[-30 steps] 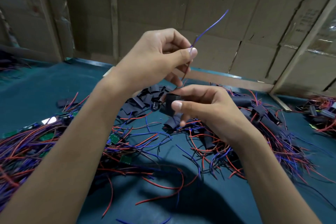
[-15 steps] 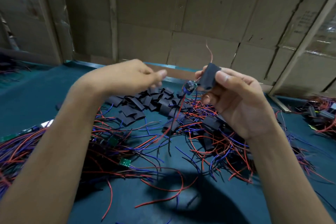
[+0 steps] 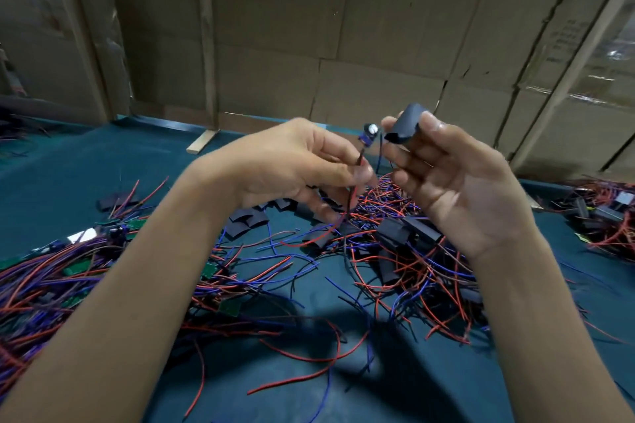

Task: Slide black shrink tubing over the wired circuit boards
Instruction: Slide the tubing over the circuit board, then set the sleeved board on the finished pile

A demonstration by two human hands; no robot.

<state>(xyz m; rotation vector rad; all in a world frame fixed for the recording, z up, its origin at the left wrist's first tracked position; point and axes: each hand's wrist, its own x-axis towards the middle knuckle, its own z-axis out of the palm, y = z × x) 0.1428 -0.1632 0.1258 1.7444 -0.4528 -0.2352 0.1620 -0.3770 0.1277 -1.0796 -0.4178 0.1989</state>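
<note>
While the right hand (image 3: 457,178) pinches a black shrink tube (image 3: 405,125) between thumb and fingertips, open end toward the board, the left hand (image 3: 292,161) pinches the wires (image 3: 357,161) just below a small circuit board (image 3: 369,134). Board and tube mouth are raised above the table (image 3: 86,161), just beside each other, not yet engaged. To sleeve cleanly, judged: keep the mouth rounded, align board edge-on, feed by the wires, leads trailing below the left grip

A wall of stacked brown cardboard boxes (image 3: 360,27) rises behind the dark teal cloth-covered table (image 3: 86,165), dimly lit.
</note>
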